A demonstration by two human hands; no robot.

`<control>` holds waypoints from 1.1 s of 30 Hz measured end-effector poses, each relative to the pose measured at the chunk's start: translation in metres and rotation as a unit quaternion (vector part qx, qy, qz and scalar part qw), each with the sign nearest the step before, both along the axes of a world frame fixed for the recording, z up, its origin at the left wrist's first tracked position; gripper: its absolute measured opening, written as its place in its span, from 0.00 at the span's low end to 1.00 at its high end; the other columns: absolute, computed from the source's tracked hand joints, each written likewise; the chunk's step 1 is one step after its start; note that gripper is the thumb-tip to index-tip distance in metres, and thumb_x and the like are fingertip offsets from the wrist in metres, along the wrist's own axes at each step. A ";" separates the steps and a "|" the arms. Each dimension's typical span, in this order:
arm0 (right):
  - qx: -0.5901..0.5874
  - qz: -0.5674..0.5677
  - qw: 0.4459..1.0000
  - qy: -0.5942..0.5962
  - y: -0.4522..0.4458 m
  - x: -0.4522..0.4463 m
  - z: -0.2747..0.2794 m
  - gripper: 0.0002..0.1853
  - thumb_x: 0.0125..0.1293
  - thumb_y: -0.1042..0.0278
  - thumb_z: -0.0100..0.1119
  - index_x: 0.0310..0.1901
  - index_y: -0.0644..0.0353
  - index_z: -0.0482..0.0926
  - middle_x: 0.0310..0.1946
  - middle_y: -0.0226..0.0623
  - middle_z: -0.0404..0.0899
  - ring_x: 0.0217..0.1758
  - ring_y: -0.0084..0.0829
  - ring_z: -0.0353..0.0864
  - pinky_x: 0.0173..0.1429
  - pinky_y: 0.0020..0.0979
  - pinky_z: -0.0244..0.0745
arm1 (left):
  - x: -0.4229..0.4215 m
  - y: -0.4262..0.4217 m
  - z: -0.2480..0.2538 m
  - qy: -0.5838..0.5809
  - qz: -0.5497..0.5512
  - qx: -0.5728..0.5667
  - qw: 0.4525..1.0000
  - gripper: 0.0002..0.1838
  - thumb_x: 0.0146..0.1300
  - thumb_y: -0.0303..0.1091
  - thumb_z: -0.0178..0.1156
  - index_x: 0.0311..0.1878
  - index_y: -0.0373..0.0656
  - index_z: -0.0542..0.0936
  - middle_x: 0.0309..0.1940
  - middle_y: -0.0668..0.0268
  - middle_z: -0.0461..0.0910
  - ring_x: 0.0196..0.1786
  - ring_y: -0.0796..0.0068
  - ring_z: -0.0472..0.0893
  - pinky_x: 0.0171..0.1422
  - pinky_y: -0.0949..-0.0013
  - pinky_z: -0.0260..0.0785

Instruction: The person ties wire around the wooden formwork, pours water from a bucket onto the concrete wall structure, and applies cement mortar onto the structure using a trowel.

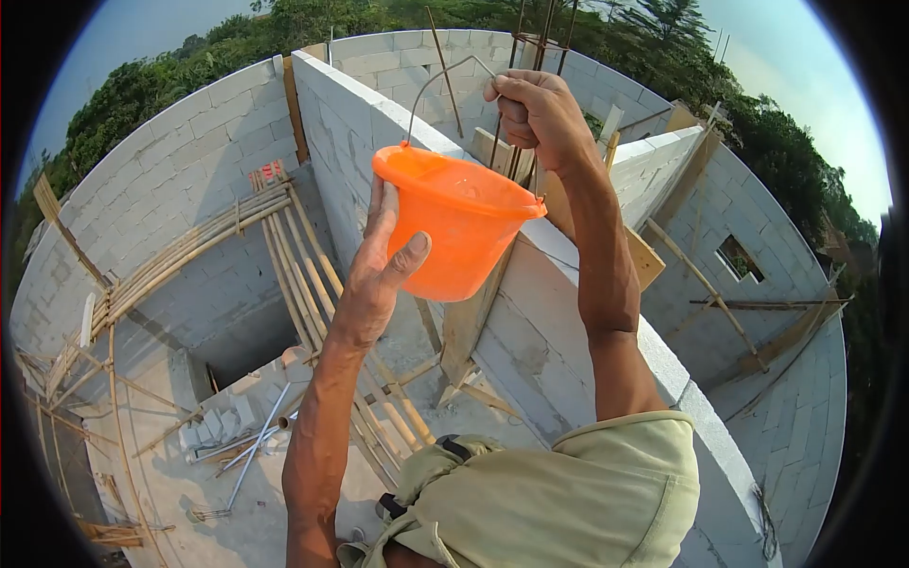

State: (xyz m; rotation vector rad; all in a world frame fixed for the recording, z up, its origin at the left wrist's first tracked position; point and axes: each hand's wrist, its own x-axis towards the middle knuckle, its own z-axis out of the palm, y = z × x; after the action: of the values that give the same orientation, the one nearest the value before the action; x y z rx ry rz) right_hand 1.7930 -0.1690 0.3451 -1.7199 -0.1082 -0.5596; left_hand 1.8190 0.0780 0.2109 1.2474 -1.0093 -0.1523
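An orange plastic bucket [456, 237] hangs tilted in front of me, above the block wall. My right hand [542, 118] is closed, pinching the thin wire handle [441, 72] at its top right. My left hand [383, 270] holds the bucket's left side, its thumb across the front and its fingers partly hidden against the side. The handle rises from the rim at the left and bends towards my right hand. Only a strip of the bucket's inside shows, so I cannot tell what it holds.
A white block wall top [417, 123] runs diagonally below the bucket. Bamboo poles [294, 275] form scaffolding on the left. Steel rebar [544, 38] stands upright beyond my right hand. Broken blocks and pipes [256, 454] lie on the floor far below. A wooden board [647, 260] juts out at right.
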 end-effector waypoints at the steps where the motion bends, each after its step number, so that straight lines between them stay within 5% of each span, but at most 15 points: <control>1: -0.013 -0.018 1.000 -0.011 0.000 -0.001 -0.001 0.14 0.79 0.66 0.50 0.39 0.67 0.80 0.16 0.17 0.57 0.16 0.13 0.51 0.20 0.24 0.46 | 0.004 -0.004 0.000 0.002 -0.008 -0.006 1.000 0.57 0.68 0.66 0.59 0.85 0.40 0.43 0.87 0.52 0.33 0.88 0.59 0.31 0.88 0.50 0.28; 7: -0.123 -0.089 0.988 -0.021 0.016 -0.012 -0.029 0.15 0.73 0.63 0.55 0.33 0.65 0.83 0.20 0.25 0.69 0.23 0.17 0.63 0.28 0.27 0.61 | 0.010 -0.004 -0.033 0.015 -0.017 -0.009 1.000 0.55 0.68 0.65 0.59 0.85 0.40 0.48 0.87 0.54 0.35 0.88 0.60 0.33 0.88 0.48 0.30; 10: -0.135 -0.083 0.986 -0.055 0.021 -0.017 -0.040 0.15 0.73 0.63 0.55 0.33 0.65 0.83 0.19 0.25 0.68 0.23 0.17 0.63 0.28 0.28 0.61 | 0.010 0.002 -0.048 0.024 -0.013 -0.003 1.000 0.54 0.68 0.64 0.59 0.84 0.39 0.50 0.87 0.54 0.36 0.88 0.60 0.34 0.88 0.48 0.30; 11: -0.123 -0.054 0.988 -0.080 0.017 -0.014 -0.044 0.14 0.77 0.64 0.56 0.37 0.66 0.83 0.15 0.17 0.61 0.16 0.11 0.54 0.20 0.20 0.48 | 0.009 0.002 -0.050 0.023 -0.011 -0.001 1.000 0.54 0.68 0.64 0.59 0.84 0.38 0.50 0.87 0.55 0.36 0.88 0.60 0.34 0.88 0.48 0.31; 18: 0.074 0.001 0.995 -0.063 -0.032 0.003 -0.035 0.14 0.78 0.64 0.55 0.39 0.65 0.82 0.15 0.16 0.60 0.15 0.11 0.52 0.20 0.20 0.46 | 0.007 -0.018 0.010 -0.015 -0.007 -0.004 1.000 0.57 0.66 0.66 0.61 0.81 0.29 0.52 0.86 0.49 0.39 0.88 0.60 0.34 0.88 0.51 0.29; 20: 0.096 -0.023 0.990 -0.100 -0.045 0.007 -0.029 0.13 0.76 0.67 0.53 0.37 0.67 0.82 0.15 0.17 0.60 0.15 0.13 0.53 0.19 0.23 0.47 | 0.013 -0.029 0.025 -0.124 0.013 -0.005 0.992 0.57 0.65 0.66 0.63 0.82 0.31 0.53 0.86 0.49 0.41 0.88 0.60 0.34 0.88 0.50 0.28; 33: -0.130 -0.125 0.967 -0.180 0.007 -0.010 -0.040 0.14 0.73 0.66 0.57 0.35 0.65 0.88 0.19 0.24 0.74 0.22 0.13 0.65 0.26 0.22 0.60 | 0.036 -0.015 -0.034 -0.038 -0.017 -0.028 0.999 0.56 0.61 0.65 0.66 0.83 0.40 0.57 0.86 0.51 0.45 0.88 0.58 0.38 0.88 0.46 0.29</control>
State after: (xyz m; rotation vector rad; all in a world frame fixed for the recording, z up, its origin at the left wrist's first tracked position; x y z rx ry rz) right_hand 1.7829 -0.1621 0.3047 -1.8814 -0.2345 -1.0840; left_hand 1.8548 0.0629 0.1765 1.1934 -1.0930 -0.1039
